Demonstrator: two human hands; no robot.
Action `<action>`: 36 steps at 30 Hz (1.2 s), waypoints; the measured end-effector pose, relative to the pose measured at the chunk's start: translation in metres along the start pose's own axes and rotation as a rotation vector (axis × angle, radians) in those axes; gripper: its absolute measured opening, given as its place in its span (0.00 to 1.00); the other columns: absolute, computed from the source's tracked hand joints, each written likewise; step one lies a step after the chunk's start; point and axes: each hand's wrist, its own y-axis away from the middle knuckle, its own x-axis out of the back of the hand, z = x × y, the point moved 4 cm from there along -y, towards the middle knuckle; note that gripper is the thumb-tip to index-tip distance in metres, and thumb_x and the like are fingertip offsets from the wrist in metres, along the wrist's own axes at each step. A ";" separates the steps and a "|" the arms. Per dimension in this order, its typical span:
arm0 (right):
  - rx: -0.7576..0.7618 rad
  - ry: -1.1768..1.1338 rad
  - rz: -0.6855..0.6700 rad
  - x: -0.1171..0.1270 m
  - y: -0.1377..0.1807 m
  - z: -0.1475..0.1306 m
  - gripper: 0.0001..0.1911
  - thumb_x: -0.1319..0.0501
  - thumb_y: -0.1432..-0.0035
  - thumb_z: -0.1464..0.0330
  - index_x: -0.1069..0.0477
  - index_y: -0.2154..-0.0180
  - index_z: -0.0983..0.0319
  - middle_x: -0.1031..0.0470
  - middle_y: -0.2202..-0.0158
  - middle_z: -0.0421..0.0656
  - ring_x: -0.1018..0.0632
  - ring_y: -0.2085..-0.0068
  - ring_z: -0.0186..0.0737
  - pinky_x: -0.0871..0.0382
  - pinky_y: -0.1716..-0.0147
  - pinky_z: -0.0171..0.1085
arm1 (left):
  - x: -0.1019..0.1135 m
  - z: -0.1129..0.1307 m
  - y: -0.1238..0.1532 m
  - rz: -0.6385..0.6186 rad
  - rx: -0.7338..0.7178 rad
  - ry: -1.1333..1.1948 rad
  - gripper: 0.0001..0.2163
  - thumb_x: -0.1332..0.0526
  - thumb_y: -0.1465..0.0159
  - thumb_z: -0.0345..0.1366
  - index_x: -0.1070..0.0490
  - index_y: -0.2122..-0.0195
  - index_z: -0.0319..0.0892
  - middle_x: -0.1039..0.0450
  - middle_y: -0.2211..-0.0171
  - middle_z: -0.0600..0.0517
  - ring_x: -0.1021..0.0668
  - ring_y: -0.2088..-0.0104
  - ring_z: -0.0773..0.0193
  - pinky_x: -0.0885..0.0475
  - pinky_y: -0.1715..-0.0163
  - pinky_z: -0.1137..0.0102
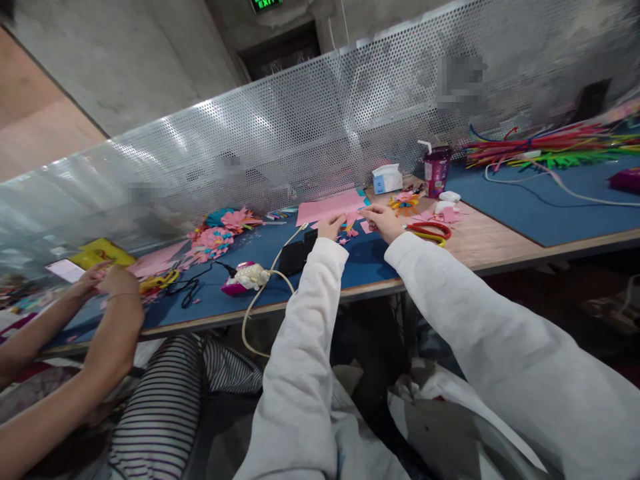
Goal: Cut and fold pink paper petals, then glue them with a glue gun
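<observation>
My left hand (331,228) and my right hand (384,222) meet over the blue tabletop, fingers closed in a pinch. Between the fingertips is a small piece of pink paper (353,218), with both hands on it; its exact shape is too small to tell. Behind it lies a larger pink paper sheet (330,208). Small pink scraps (351,233) are scattered just below. Beside my right wrist rest scissors (429,232) with red and yellow handles. Dark flat objects, perhaps phones (291,258), lie left of my left hand.
A perforated metal screen (300,120) backs the table. Rightward are an orange paper flower (404,201), a tissue pack (387,180), a purple cup (437,172) and coloured strips (540,143). Leftward lie paper flowers (215,240), a power strip (246,277) with cable, and a co-worker's hands (117,279).
</observation>
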 end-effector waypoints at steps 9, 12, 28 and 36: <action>-0.013 -0.056 0.021 0.001 0.004 -0.007 0.19 0.31 0.61 0.62 0.41 0.82 0.62 0.44 0.84 0.33 0.46 0.83 0.24 0.53 0.85 0.29 | 0.001 -0.002 -0.001 -0.006 0.003 -0.012 0.16 0.30 0.58 0.42 0.23 0.71 0.38 0.25 0.74 0.51 0.25 0.72 0.67 0.28 0.68 0.69; -0.024 -0.031 0.001 -0.001 0.004 -0.006 0.18 0.32 0.59 0.60 0.39 0.78 0.61 0.44 0.84 0.32 0.46 0.84 0.24 0.53 0.85 0.29 | 0.002 -0.002 -0.001 0.001 0.005 -0.028 0.16 0.29 0.58 0.41 0.23 0.70 0.38 0.24 0.73 0.50 0.24 0.71 0.66 0.28 0.67 0.68; -0.094 0.281 -0.147 -0.009 0.006 0.003 0.24 0.30 0.57 0.57 0.43 0.83 0.62 0.48 0.89 0.30 0.48 0.85 0.22 0.59 0.86 0.30 | 0.000 -0.001 -0.001 -0.043 0.011 -0.058 0.12 0.29 0.57 0.39 0.22 0.72 0.39 0.24 0.75 0.52 0.24 0.72 0.67 0.27 0.66 0.70; -0.091 0.294 -0.171 -0.008 0.006 0.005 0.22 0.32 0.53 0.63 0.43 0.84 0.63 0.48 0.88 0.30 0.49 0.85 0.22 0.59 0.86 0.30 | -0.001 0.002 0.002 -0.054 0.021 -0.099 0.10 0.30 0.54 0.37 0.22 0.71 0.39 0.23 0.73 0.51 0.23 0.71 0.67 0.28 0.66 0.70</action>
